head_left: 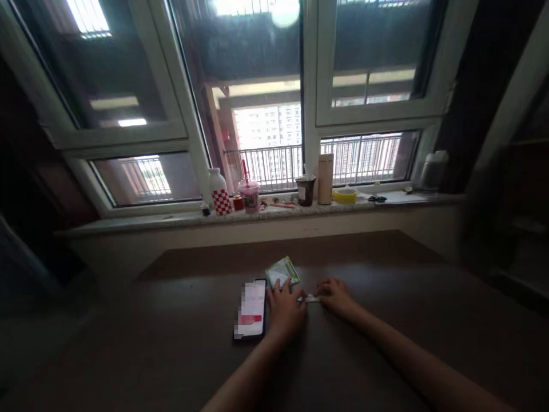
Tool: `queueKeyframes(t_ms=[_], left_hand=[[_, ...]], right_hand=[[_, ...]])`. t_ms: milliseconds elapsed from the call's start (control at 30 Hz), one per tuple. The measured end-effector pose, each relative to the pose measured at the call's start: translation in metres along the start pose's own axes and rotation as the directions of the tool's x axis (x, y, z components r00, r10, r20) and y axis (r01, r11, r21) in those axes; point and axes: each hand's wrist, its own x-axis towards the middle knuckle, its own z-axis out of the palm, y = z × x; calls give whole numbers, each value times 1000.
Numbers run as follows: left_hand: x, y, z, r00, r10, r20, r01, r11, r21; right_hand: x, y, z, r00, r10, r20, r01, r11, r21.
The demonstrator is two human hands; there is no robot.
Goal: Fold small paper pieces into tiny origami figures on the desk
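Lower centre, I see a small white strip (310, 298) lying crosswise: right hand (337, 297) fingers pinch one end, left hand (285, 313) spread flat at the other.

No word, brand or number can be read. The phone (251, 309), just left of the fingers (281, 288) of the left hand (286, 313), shows a blurred screen. The green packet (282, 269) at those fingertips bears print too small to read. The checked bottle (219, 193), far beyond the fingers on the windowsill (141, 220), shows only its pattern.
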Motion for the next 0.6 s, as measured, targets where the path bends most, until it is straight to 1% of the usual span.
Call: queueKeyframes(t_ms=[167,267,400,600], left_hand=[[4,4,2,1000,5,-20,-5,1000,9],[6,5,3,1000,9,-19,-9,1000,7],[8,4,3,1000,16,-14,-16,1000,-5],[12,2,-1,999,-6,35,8,999,-49]], right_hand=[[-2,0,5,997,-31,-73,30,1000,-7],[-4,-2,5,994,-56,-94,54,998,-31],[-4,-7,5,994,-37,-99,32,998,-53],[1,-7,6,998,16,-60,-17,1000,-7]])
